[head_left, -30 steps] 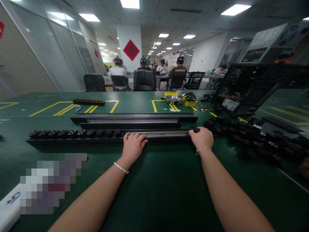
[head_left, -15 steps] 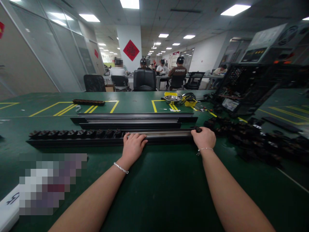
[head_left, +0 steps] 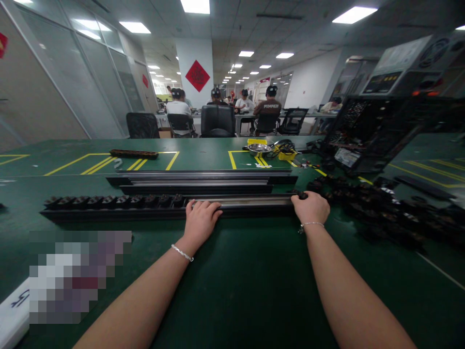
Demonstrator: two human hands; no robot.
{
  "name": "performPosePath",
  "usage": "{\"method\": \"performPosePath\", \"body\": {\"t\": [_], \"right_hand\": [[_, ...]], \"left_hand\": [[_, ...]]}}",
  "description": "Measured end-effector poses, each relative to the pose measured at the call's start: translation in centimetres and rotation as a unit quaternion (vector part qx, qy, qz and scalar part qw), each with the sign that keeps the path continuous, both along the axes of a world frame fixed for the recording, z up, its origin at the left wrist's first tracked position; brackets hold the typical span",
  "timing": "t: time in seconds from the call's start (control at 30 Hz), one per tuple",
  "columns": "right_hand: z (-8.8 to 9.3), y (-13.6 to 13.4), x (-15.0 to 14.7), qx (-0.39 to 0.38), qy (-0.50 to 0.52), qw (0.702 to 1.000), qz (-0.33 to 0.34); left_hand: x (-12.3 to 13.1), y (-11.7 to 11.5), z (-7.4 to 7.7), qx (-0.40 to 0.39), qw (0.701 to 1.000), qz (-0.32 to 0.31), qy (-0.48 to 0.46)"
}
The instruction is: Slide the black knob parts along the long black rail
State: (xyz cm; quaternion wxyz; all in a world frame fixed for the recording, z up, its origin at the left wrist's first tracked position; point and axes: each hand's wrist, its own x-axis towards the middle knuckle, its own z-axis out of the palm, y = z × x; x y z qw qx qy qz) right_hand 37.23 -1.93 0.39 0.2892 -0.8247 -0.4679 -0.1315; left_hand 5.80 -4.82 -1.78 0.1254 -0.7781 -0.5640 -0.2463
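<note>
A long black rail (head_left: 250, 204) lies across the green table (head_left: 232, 281) in front of me. Its left half carries a row of several black parts (head_left: 112, 200). My left hand (head_left: 201, 218) rests on the rail near its middle, fingers curled over the edge beside the last part in the row. My right hand (head_left: 311, 207) is closed at the rail's right end, pinching a small black part (head_left: 301, 195).
Two more long rails (head_left: 199, 181) lie just behind. A heap of loose black parts (head_left: 378, 206) spreads to the right. Further back are a yellow tray with a metal bowl (head_left: 260, 148), a black frame machine (head_left: 374, 131) and a dark strip (head_left: 133, 153). People sit at far desks.
My right hand has slid a little to the right along the rail's end with the small black part. My left hand has stayed put.
</note>
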Motion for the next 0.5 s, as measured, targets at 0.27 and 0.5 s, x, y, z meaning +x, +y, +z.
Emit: {"method": "performPosePath", "body": {"t": [0.27,0.5], "right_hand": [[-0.09,0.07,0.4,0.003,0.012,1.0,-0.007],[-0.4,0.14,0.89,0.02,0.034,0.999,-0.009]], "left_hand": [[0.01,-0.01,0.11,0.0,1.0,-0.002,0.0],[0.01,-0.05,0.1,0.002,1.0,-0.003,-0.003]]}}
